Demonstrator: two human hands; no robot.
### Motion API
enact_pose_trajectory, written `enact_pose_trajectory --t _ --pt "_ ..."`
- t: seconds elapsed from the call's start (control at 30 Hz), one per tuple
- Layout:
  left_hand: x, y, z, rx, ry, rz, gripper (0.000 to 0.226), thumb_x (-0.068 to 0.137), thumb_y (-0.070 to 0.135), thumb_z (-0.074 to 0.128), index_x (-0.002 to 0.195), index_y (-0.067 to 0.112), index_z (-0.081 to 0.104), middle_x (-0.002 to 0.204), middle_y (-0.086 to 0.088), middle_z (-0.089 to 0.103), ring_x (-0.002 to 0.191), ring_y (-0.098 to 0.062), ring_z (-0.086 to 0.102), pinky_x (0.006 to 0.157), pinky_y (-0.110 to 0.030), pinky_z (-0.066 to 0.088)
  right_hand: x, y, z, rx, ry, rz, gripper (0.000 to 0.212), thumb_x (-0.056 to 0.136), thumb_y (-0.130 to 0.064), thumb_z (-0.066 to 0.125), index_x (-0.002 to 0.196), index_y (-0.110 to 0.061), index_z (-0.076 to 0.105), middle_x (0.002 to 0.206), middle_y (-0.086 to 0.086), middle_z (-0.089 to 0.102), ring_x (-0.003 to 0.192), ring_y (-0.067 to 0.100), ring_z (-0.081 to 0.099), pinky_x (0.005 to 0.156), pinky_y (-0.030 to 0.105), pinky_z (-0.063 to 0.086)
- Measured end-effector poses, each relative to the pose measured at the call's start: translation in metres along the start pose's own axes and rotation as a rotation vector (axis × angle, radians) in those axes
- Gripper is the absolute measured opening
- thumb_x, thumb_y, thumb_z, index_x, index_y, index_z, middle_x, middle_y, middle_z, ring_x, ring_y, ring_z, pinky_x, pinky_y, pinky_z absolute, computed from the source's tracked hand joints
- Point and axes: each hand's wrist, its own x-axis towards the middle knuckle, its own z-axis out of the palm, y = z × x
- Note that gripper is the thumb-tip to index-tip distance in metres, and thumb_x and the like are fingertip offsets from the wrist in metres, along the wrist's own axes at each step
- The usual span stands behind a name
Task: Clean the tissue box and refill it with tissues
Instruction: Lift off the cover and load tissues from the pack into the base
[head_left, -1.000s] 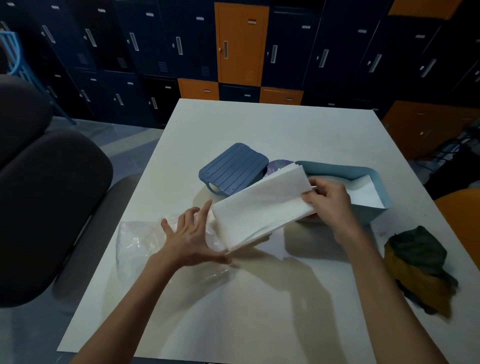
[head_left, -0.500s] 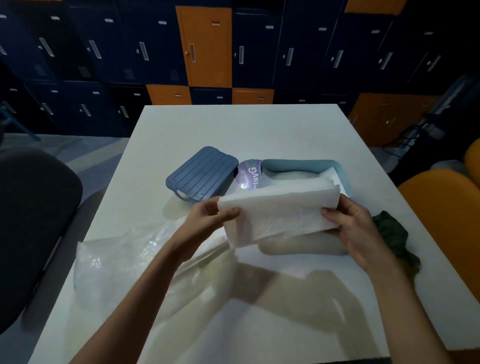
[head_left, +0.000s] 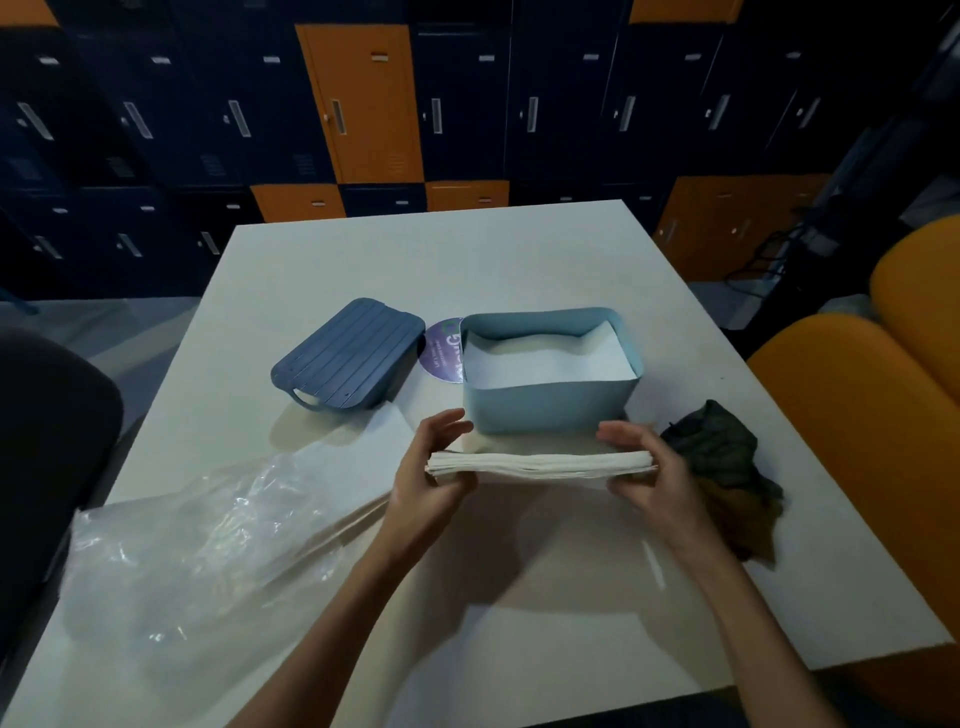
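Note:
A light blue tissue box (head_left: 545, 410) stands open on the white table (head_left: 519, 249), with white tissues lying inside it. Its dark blue ribbed lid (head_left: 349, 353) lies to the left of it. I hold a flat stack of white tissues (head_left: 540, 462) level, just in front of the box and above the table. My left hand (head_left: 431, 467) grips the stack's left end and my right hand (head_left: 644, 467) grips its right end.
A clear plastic wrapper (head_left: 208, 551) sprawls over the table's front left. A dark green and brown cloth (head_left: 722, 467) lies by my right hand. A purple round label (head_left: 441, 348) shows between lid and box. Orange chairs (head_left: 857, 415) stand at the right, lockers behind.
The tissue stack went from tilted with its face showing to lying flat and edge-on, lower and nearer to me. My left hand went from the wrapper to the stack's left end.

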Motion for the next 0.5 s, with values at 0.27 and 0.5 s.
enact_pose_trajectory --t 0.27,0.5 --pt "0.005 0.009 0.015 -0.026 0.080 0.031 0.067 0.073 -0.014 0.058 0.127 0.026 0.052 0.117 0.011 0.065 0.113 -0.004 0.058 0.087 -0.026 0.053 0.010 0.005 0.010 0.057 0.069 -0.050 0.037 0.079 0.014 0.061 0.094 -0.020 0.067 0.094 -0.003 0.069 0.088 0.004 0.064 0.072 0.023 0.054" --pt "0.007 -0.005 0.008 0.014 0.156 0.122 0.005 0.089 0.001 0.060 0.093 0.001 0.064 0.088 -0.017 0.063 0.083 -0.037 0.058 0.076 -0.056 0.051 0.013 0.003 0.007 0.189 0.187 -0.006 0.033 0.083 0.008 0.063 0.090 -0.024 0.062 0.087 -0.005 0.066 0.077 0.000 0.061 0.065 0.007 0.048"
